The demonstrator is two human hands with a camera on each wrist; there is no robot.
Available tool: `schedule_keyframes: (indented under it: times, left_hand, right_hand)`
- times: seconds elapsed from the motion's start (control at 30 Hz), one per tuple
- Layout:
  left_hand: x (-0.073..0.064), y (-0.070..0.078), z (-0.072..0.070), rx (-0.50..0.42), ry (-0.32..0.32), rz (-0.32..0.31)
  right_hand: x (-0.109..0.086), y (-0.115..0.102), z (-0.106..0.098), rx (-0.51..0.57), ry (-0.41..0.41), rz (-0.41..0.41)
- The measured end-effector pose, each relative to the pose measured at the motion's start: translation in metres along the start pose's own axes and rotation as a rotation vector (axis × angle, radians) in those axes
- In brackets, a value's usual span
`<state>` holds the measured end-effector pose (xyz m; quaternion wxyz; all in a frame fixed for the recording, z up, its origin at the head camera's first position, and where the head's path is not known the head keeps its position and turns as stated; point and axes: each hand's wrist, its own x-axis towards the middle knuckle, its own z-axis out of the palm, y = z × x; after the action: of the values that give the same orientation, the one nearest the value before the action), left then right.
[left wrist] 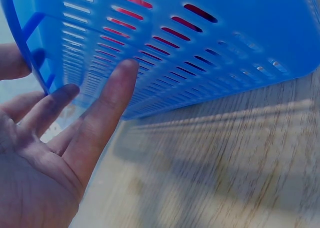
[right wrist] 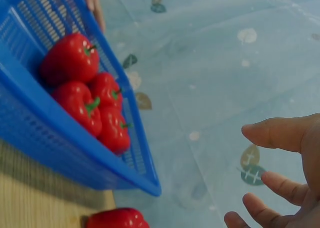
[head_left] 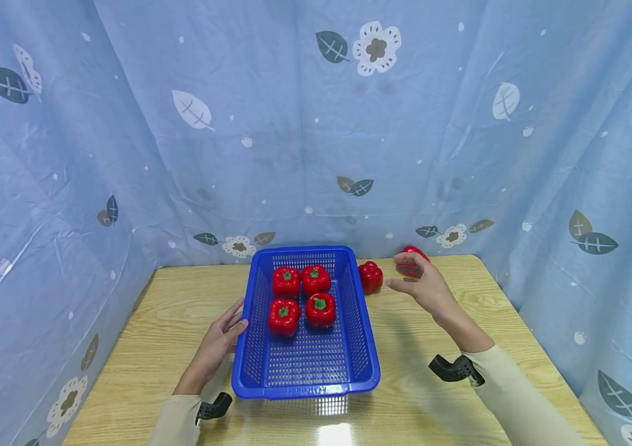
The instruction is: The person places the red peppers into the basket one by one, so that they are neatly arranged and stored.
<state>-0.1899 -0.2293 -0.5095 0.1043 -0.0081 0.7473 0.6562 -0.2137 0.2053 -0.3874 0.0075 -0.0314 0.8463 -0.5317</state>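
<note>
My left hand (head_left: 220,344) is at the left side of a blue plastic basket (head_left: 374,365), thumb at its rim and fingers against the slotted outer wall. In the left wrist view, the fingers (left wrist: 107,107) reach under the rim along that wall. Inside the basket, several red bell peppers (head_left: 320,311) with green stems sit grouped toward the back. My right hand (head_left: 432,291) is in the air, fingers spread and holding nothing. Just beyond it lies another red bell pepper (head_left: 417,250), partly hidden by the fingers. One more red bell pepper (head_left: 371,277) lies against the basket's right side.
A wood-grain table (head_left: 176,310) carries the basket and the loose peppers. Blue patterned curtains (head_left: 304,124) hang along the back and both sides, meeting the table's far edge. Light reflects off the tabletop in front of the basket.
</note>
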Motion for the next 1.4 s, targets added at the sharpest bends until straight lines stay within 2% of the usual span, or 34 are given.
schedule_keyframes:
  times: [0.2, 0.4, 0.6, 1.07, 1.4]
  left_hand:
    - [-0.001, 0.000, 0.000, 0.002, 0.003, 0.005]
    - [0.001, -0.001, 0.000, 0.006, -0.008, 0.006]
    - [0.001, 0.000, 0.000, 0.001, -0.011, 0.004]
    - [0.001, 0.000, 0.001, -0.002, -0.002, -0.007]
    - [0.001, 0.000, 0.002, -0.014, 0.001, -0.004]
  right_hand:
    - [0.006, 0.010, -0.012, -0.053, 0.009, 0.019]
    - [0.013, 0.016, -0.021, -0.011, -0.008, 0.064]
    - [0.023, 0.022, -0.032, 0.002, -0.006, 0.072]
    - [0.058, 0.040, -0.050, 0.037, -0.056, 0.090]
    - [0.085, 0.070, -0.058, -0.021, -0.054, 0.098]
